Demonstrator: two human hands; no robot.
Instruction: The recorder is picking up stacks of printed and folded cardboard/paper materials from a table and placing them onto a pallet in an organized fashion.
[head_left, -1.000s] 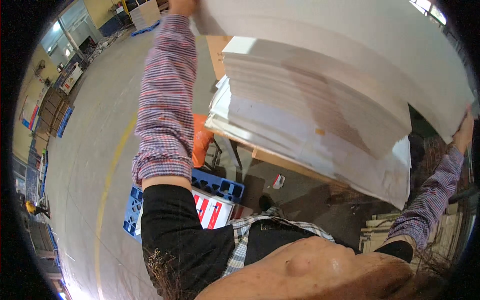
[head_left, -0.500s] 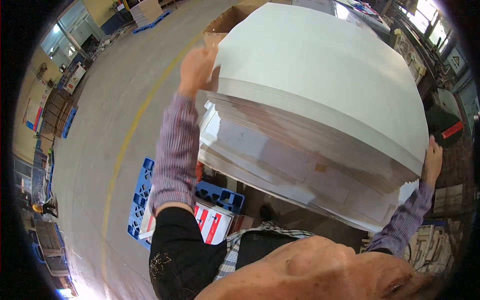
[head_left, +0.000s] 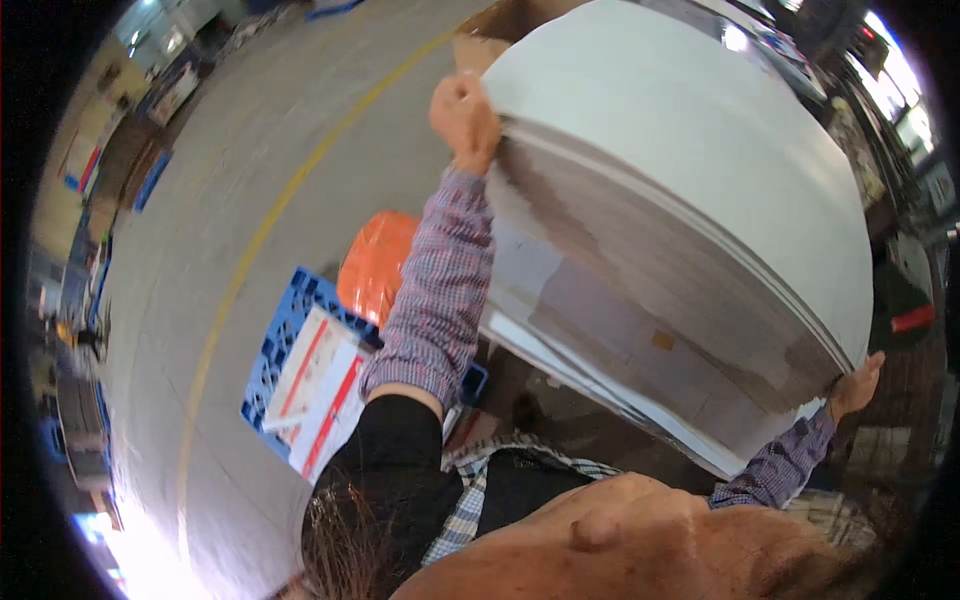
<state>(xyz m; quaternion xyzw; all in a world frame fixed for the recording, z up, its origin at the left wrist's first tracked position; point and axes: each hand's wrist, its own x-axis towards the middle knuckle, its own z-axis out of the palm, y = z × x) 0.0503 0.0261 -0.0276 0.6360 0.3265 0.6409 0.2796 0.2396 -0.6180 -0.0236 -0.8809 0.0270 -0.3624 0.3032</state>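
A tall stack of large white sheets (head_left: 680,130), like paperboard, fills the upper right, its layered grey-white side facing me. My left hand (head_left: 465,115) is closed at the stack's left corner, fingers curled in around the edge. At the near right corner, my right hand (head_left: 857,388) presses against the sheets' edge with its fingertips pointing outward; part of that hand is hidden. A narrow dark line runs along the side just below the uppermost sheets. Lower down, the side shows a pale grey face with a small tan patch (head_left: 662,341).
Left of me, a blue plastic pallet (head_left: 268,372) carries flat white and red printed cartons (head_left: 330,400). An orange bundle (head_left: 378,265) lies beside my left forearm. Behind the stack stands an open brown cardboard box (head_left: 480,50). A yellow line (head_left: 300,185) crosses the grey floor.
The view has turned, so the stack appears tilted down to the right. Both hands stay at its corners. The uppermost sheets look thinner from the side, and the orange bundle shows more fully.
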